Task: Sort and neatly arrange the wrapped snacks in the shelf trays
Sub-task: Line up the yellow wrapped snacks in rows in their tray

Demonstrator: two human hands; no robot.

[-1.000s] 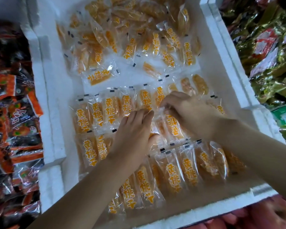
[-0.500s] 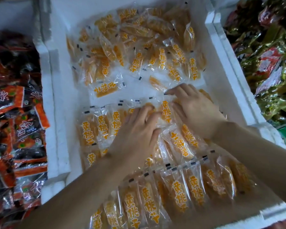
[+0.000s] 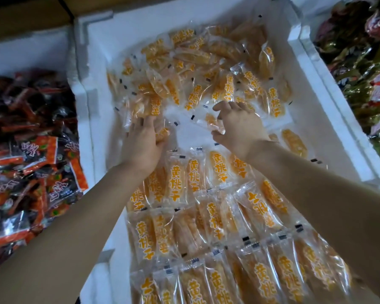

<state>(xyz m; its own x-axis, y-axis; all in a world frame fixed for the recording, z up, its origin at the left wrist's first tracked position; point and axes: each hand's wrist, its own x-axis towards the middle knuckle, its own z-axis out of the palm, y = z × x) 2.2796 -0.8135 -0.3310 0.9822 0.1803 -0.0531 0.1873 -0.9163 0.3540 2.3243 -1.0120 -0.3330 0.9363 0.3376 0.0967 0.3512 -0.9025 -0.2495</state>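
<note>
Between loose heap (image 3: pixel 206 62) and neat rows (image 3: pixel 208 218) in the foam tray (image 3: pixel 307 88), the right hand (image 3: pixel 239 126) curls round a dried-peach packet (image 3: pixel 206 122). The left hand (image 3: pixel 143 142) rests straight-fingered on another. Gathering step, I judge; next, lay them squarely alongside the rows.

Over the white foam tray (image 3: pixel 83 102), the left hand (image 3: pixel 142 143) and the right hand (image 3: pixel 239 128) are both uncovered. Each forearm is bare from the wrist back to the picture's edge, past the tray's near wall, unsleeved along its whole visible length.
</note>
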